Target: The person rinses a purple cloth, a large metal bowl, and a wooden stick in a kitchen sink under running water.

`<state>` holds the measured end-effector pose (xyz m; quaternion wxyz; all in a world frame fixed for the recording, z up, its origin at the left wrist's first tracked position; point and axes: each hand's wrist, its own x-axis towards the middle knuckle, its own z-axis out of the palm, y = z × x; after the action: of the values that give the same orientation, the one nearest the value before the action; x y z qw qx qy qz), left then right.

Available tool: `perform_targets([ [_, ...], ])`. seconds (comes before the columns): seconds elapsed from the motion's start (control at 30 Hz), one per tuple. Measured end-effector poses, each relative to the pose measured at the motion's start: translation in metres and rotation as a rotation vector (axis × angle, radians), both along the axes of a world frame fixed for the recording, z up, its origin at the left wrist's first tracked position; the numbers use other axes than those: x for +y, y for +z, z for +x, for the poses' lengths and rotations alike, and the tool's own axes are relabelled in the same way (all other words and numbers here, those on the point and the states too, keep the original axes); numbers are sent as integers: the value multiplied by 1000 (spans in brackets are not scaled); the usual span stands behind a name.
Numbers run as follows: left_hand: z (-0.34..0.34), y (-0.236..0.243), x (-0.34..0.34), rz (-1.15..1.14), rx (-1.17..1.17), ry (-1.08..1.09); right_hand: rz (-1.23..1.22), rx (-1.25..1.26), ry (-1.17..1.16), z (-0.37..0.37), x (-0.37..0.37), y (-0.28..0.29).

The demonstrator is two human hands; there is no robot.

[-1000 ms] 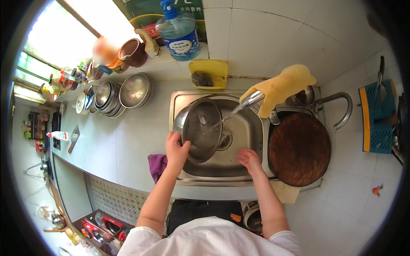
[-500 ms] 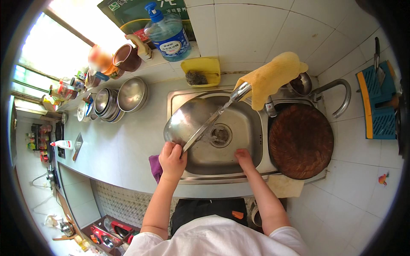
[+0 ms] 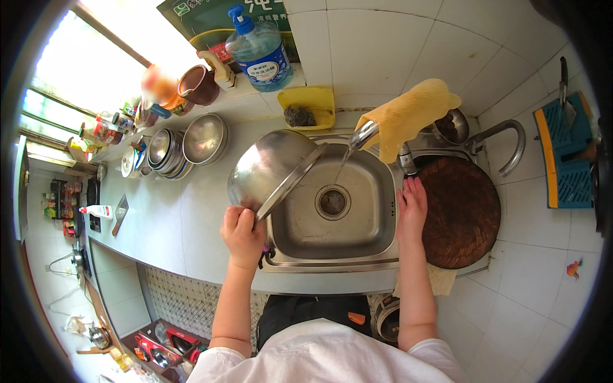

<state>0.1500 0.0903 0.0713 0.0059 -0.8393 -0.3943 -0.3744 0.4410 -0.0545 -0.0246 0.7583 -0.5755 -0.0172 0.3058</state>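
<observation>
My left hand (image 3: 241, 231) grips the rim of a large steel bowl (image 3: 262, 175), tilted on its side at the left of the sink (image 3: 300, 236), with its outside turned up. My right hand (image 3: 411, 203) reaches to the faucet lever (image 3: 406, 161) at the sink's right edge, fingers stretched out at its dark tip. A yellow cloth (image 3: 408, 118) is draped over the faucet spout (image 3: 363, 135), from which water runs toward the drain (image 3: 332, 202). Beside my right hand lies a dark round wooden board (image 3: 461, 214).
Stacked bowls (image 3: 204, 137) stand on the left counter, with a cleaver (image 3: 120, 214) and a white bottle (image 3: 97, 210). A yellow container (image 3: 316, 99) with a scourer sits behind the sink, below a blue-capped jug (image 3: 262, 57). A teal rack (image 3: 562, 153) hangs at right.
The bowl has tipped over and moved left and up out of the water stream. My right hand has risen from the basin to the faucet lever.
</observation>
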Motion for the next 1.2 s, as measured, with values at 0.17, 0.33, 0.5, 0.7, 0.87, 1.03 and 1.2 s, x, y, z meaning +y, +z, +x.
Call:
perform_targets([
  [0.17,-5,4,2,-9,-20,50,143,173,8,14,6,20],
  [0.33,-10,2,0,-29,-8,84,229,125,70,7,23,24],
  [0.5,-8,7,-5,-45,-24,91,21,-47,129,-10,19,-42],
  [0.7,-12,-3,-12,-118,-73,95,-558,-448,978,-70,5,-185],
  [0.87,-19,-13,-18,-222,-125,179,-850,-810,1483,-93,30,-217],
  [1.03,-29,-19,-25,-317,-176,226,-980,-919,1589,-99,56,-235],
  [1.2,-36,-22,-25,-371,-206,298,-1163,-935,1681,-103,61,-240],
])
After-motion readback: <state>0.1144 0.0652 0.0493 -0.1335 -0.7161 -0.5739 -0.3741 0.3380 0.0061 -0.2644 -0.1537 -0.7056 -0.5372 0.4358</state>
